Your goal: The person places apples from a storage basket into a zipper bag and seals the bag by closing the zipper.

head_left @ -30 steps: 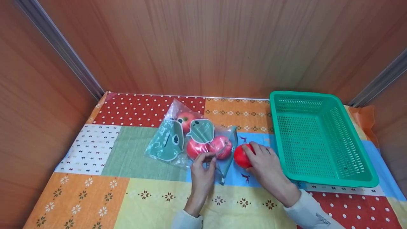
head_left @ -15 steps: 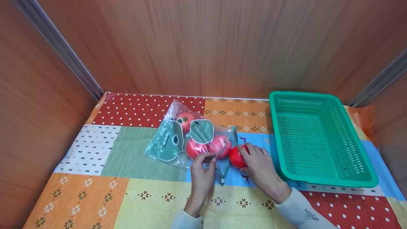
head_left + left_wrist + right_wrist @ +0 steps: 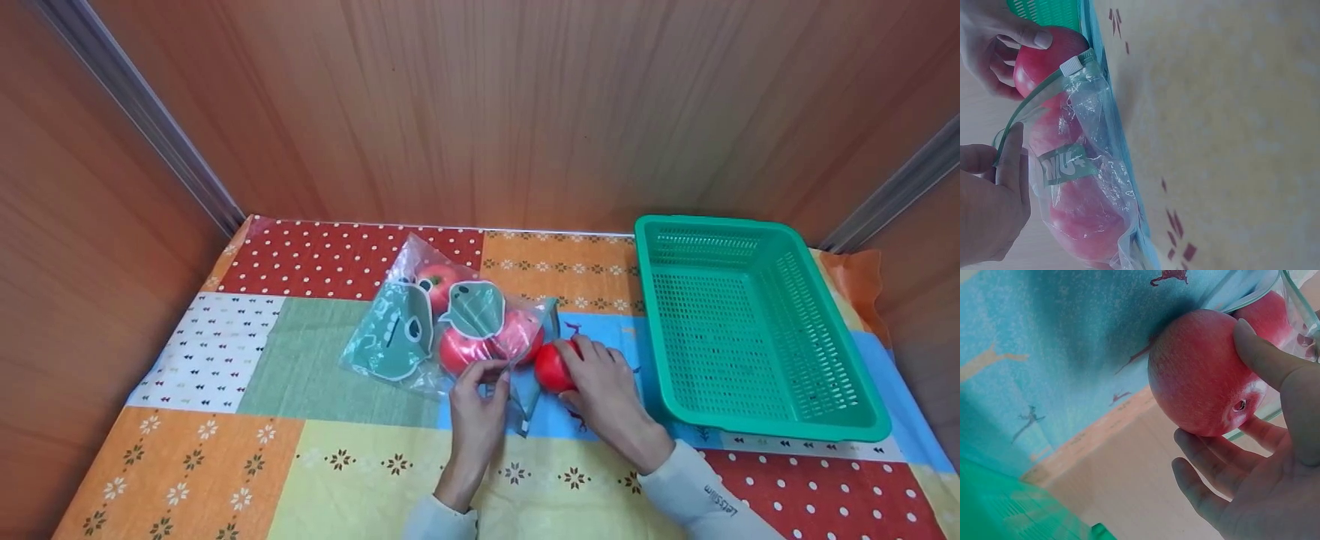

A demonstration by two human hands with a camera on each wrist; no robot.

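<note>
A clear zip bag [image 3: 420,382] printed with green cartoon animals lies on the cloth, with red apples [image 3: 437,285] inside. Its green-edged mouth faces right and stands lifted. My left hand [image 3: 480,409] pinches the near lip of that mouth between thumb and fingers, as the left wrist view also shows. Another red apple [image 3: 1204,374] is in my right hand [image 3: 607,390], thumb on one side and fingers on the other. This apple sits right at the bag's mouth, close to an apple [image 3: 1266,318] inside. In the left wrist view the zip's white slider [image 3: 1071,66] overlaps the held apple.
A green plastic basket [image 3: 765,431] with perforated walls stands to the right, its inside bare. A patchwork cloth [image 3: 360,480] covers the table. Wood-grain panels [image 3: 450,112] rise behind and at both sides. Some orange material [image 3: 862,289] lies beyond the basket's right side.
My right hand has moved left with the apple, bringing it from beside the bag to its mouth. The left hand has kept its place on the bag's lip.
</note>
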